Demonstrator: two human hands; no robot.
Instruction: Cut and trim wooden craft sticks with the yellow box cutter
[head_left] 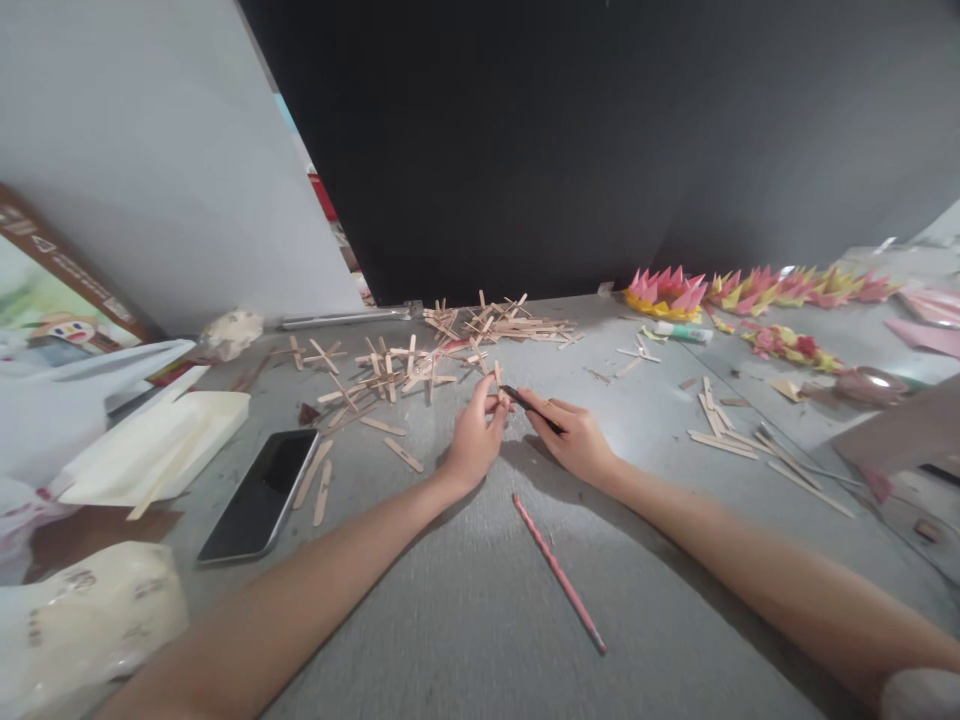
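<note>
Near the middle of the grey table, my left hand (478,430) pinches a small wooden craft stick (498,376) upright between thumb and fingers. My right hand (574,438) grips a slim black tool (541,412), which looks like a craft knife. Its tip meets the stick beside my left fingertips; the exact contact is too small to tell. Just beyond my hands lies a heap of craft sticks (517,328), with several joined into crosses (386,370). A pink pencil (559,572) rests on the table between my forearms.
On the left are a phone (259,497), loose craft sticks (322,490), a white food tray (214,415) and a plastic bag (112,610). Pink and yellow folded-paper pieces (666,292), a glue stick (682,331), tape (870,385) and more sticks (724,443) lie right. A black panel (487,150) stands behind.
</note>
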